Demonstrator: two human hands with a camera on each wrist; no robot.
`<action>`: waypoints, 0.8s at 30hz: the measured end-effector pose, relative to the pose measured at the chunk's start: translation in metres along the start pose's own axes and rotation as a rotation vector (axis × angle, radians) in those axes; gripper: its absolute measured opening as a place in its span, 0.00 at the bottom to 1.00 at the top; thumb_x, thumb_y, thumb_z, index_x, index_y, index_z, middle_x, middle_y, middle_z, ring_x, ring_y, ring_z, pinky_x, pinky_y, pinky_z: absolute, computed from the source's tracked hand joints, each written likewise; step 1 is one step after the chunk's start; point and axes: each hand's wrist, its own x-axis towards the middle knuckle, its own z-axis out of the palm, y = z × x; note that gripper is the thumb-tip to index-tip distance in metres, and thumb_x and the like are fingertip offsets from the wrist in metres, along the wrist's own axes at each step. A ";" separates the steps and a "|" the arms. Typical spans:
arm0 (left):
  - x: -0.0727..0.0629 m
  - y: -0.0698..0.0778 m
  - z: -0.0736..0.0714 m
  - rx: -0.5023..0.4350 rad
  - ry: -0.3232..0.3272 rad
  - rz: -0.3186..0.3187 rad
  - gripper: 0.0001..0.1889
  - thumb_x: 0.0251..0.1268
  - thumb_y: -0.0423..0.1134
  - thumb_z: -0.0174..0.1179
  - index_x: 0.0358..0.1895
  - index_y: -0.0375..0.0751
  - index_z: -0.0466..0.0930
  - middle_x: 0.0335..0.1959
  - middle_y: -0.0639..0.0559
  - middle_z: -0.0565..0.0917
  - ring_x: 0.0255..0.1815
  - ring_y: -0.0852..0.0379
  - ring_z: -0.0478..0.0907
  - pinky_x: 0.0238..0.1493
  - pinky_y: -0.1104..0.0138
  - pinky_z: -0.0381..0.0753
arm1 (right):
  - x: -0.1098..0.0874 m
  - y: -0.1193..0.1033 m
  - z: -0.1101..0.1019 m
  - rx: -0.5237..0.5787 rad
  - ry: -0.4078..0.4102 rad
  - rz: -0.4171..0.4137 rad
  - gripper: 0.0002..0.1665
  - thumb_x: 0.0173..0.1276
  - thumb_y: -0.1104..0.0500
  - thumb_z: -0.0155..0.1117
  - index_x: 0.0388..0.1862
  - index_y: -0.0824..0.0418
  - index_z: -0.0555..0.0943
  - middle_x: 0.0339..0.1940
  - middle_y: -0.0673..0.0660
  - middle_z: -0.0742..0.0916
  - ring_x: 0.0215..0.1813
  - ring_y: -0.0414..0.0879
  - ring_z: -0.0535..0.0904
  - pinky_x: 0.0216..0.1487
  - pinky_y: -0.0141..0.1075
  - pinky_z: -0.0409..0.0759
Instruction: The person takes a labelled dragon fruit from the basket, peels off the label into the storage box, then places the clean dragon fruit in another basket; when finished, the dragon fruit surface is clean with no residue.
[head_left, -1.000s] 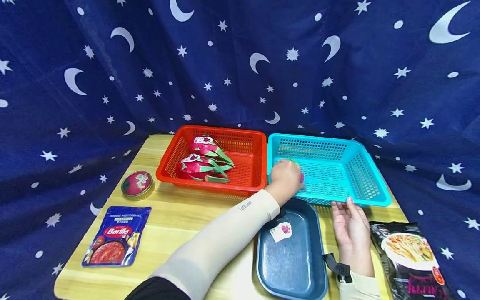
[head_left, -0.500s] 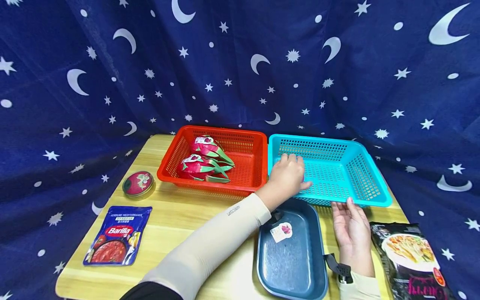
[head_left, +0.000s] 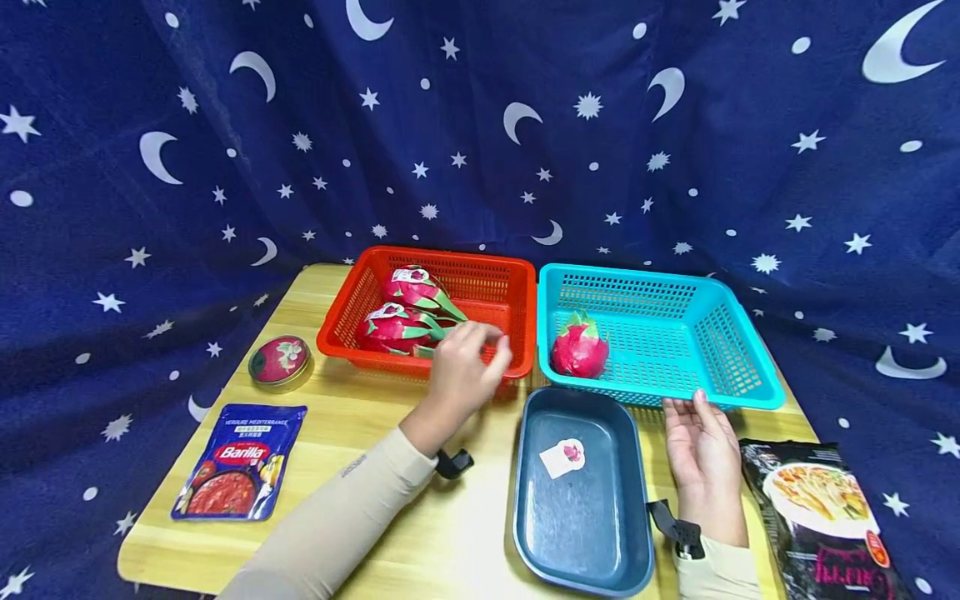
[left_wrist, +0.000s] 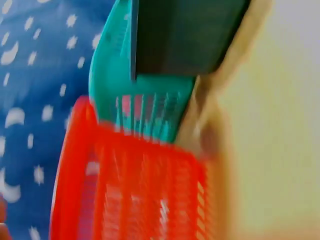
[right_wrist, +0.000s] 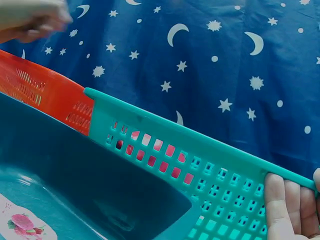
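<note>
My left hand [head_left: 467, 367], fingers loosely bent and holding nothing, is over the front edge of the red basket [head_left: 517, 333]. In that basket lie two dragon fruits [head_left: 386, 333] with white labels and long green leaves. A third dragon fruit [head_left: 579, 350] sits in the left front corner of the turquoise basket [head_left: 660, 333]; its pink shows through the basket's slots in the right wrist view. My right hand [head_left: 701, 450] holds the turquoise basket's front rim, fingers against the outer wall [right_wrist: 292, 205] and thumb at the rim. The left wrist view is blurred.
A dark blue tray [head_left: 581, 525] with a dragon-fruit sticker [head_left: 562, 458] stands before the baskets. To the left are a round tin [head_left: 280, 362] and a blue sauce pouch [head_left: 240, 462]. A black food packet [head_left: 821, 517] lies right. A star-patterned curtain [head_left: 480, 125] hangs behind.
My left hand has let go of the dragon fruit in the turquoise basket and moved left to the red basket's front edge. My right hand has stayed at the turquoise rim.
</note>
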 end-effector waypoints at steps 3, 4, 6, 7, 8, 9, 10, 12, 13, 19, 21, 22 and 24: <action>-0.022 -0.027 -0.027 -0.108 0.179 -0.164 0.09 0.63 0.29 0.70 0.25 0.38 0.83 0.20 0.51 0.80 0.19 0.55 0.74 0.23 0.67 0.76 | -0.001 0.000 0.001 -0.006 0.019 -0.001 0.05 0.77 0.73 0.60 0.38 0.73 0.75 0.32 0.67 0.81 0.36 0.57 0.83 0.53 0.47 0.86; -0.028 -0.034 -0.036 -0.139 0.241 -0.241 0.12 0.63 0.29 0.70 0.22 0.38 0.81 0.18 0.52 0.78 0.18 0.57 0.72 0.21 0.69 0.72 | -0.001 0.000 0.002 -0.009 0.026 0.000 0.05 0.77 0.73 0.60 0.38 0.73 0.75 0.32 0.67 0.81 0.36 0.57 0.83 0.53 0.47 0.86; -0.038 -0.044 -0.053 -0.189 0.351 -0.432 0.15 0.63 0.28 0.72 0.20 0.37 0.78 0.15 0.54 0.75 0.16 0.60 0.68 0.19 0.73 0.67 | -0.001 0.001 0.003 -0.014 0.041 0.000 0.05 0.77 0.73 0.60 0.38 0.73 0.74 0.32 0.66 0.81 0.36 0.57 0.82 0.53 0.47 0.86; -0.042 -0.048 -0.059 -0.209 0.386 -0.532 0.16 0.63 0.28 0.73 0.20 0.36 0.77 0.14 0.54 0.73 0.16 0.61 0.66 0.19 0.73 0.65 | -0.001 0.001 0.003 -0.013 0.045 -0.002 0.05 0.77 0.73 0.61 0.38 0.73 0.74 0.32 0.66 0.81 0.36 0.57 0.82 0.53 0.47 0.86; -0.045 -0.052 -0.065 -0.231 0.414 -0.631 0.17 0.65 0.29 0.72 0.20 0.35 0.76 0.15 0.55 0.72 0.17 0.62 0.65 0.19 0.73 0.63 | -0.001 0.001 0.004 -0.011 0.046 -0.005 0.05 0.76 0.73 0.61 0.38 0.72 0.74 0.32 0.66 0.81 0.36 0.57 0.82 0.53 0.47 0.86; -0.047 -0.056 -0.069 -0.266 0.434 -0.728 0.17 0.66 0.31 0.71 0.21 0.35 0.76 0.15 0.56 0.71 0.17 0.63 0.64 0.19 0.73 0.63 | -0.001 0.001 0.004 -0.008 0.046 -0.008 0.05 0.76 0.74 0.61 0.38 0.72 0.74 0.32 0.67 0.81 0.36 0.57 0.82 0.53 0.47 0.86; -0.049 -0.058 -0.072 -0.317 0.451 -0.817 0.16 0.68 0.32 0.70 0.23 0.35 0.74 0.15 0.56 0.70 0.17 0.64 0.63 0.19 0.73 0.62 | -0.001 0.000 0.004 -0.003 0.047 -0.010 0.05 0.76 0.74 0.61 0.38 0.72 0.75 0.32 0.67 0.81 0.36 0.57 0.82 0.52 0.47 0.86; -0.053 -0.063 -0.075 -0.434 0.477 -0.976 0.14 0.69 0.33 0.68 0.28 0.36 0.72 0.16 0.56 0.69 0.16 0.64 0.63 0.17 0.73 0.62 | -0.001 -0.001 0.003 0.005 0.043 -0.013 0.05 0.76 0.74 0.61 0.38 0.73 0.75 0.32 0.67 0.81 0.36 0.57 0.83 0.52 0.47 0.86; -0.055 -0.065 -0.076 -0.492 0.489 -1.044 0.14 0.70 0.33 0.68 0.31 0.36 0.71 0.17 0.55 0.69 0.16 0.64 0.64 0.17 0.74 0.62 | -0.001 -0.001 0.003 0.005 0.043 -0.013 0.05 0.76 0.73 0.61 0.37 0.73 0.75 0.32 0.67 0.81 0.36 0.57 0.83 0.52 0.47 0.86; -0.065 -0.071 -0.072 -0.799 0.617 -1.172 0.18 0.70 0.32 0.70 0.46 0.37 0.65 0.28 0.47 0.79 0.21 0.56 0.77 0.19 0.71 0.78 | 0.001 0.000 0.003 -0.041 0.027 -0.014 0.05 0.76 0.73 0.61 0.38 0.72 0.75 0.33 0.66 0.81 0.37 0.56 0.83 0.54 0.46 0.86; -0.067 -0.072 -0.069 -0.888 0.660 -1.148 0.18 0.70 0.31 0.71 0.47 0.34 0.66 0.33 0.45 0.82 0.26 0.52 0.81 0.25 0.67 0.83 | 0.001 0.001 0.003 -0.053 0.032 -0.016 0.05 0.76 0.72 0.62 0.39 0.72 0.75 0.34 0.65 0.81 0.38 0.55 0.83 0.54 0.45 0.85; -0.067 -0.071 -0.068 -0.929 0.673 -1.142 0.18 0.70 0.32 0.71 0.47 0.33 0.67 0.36 0.44 0.82 0.28 0.51 0.82 0.29 0.65 0.86 | 0.001 0.001 0.003 -0.056 0.039 -0.017 0.05 0.76 0.72 0.62 0.39 0.72 0.75 0.34 0.65 0.81 0.38 0.55 0.83 0.54 0.45 0.85; -0.068 -0.071 -0.065 -1.017 0.685 -1.141 0.17 0.70 0.32 0.71 0.46 0.32 0.69 0.39 0.44 0.82 0.32 0.50 0.84 0.36 0.62 0.88 | 0.001 0.001 0.002 -0.059 0.044 -0.021 0.05 0.76 0.72 0.62 0.39 0.72 0.75 0.33 0.65 0.81 0.37 0.55 0.83 0.54 0.45 0.86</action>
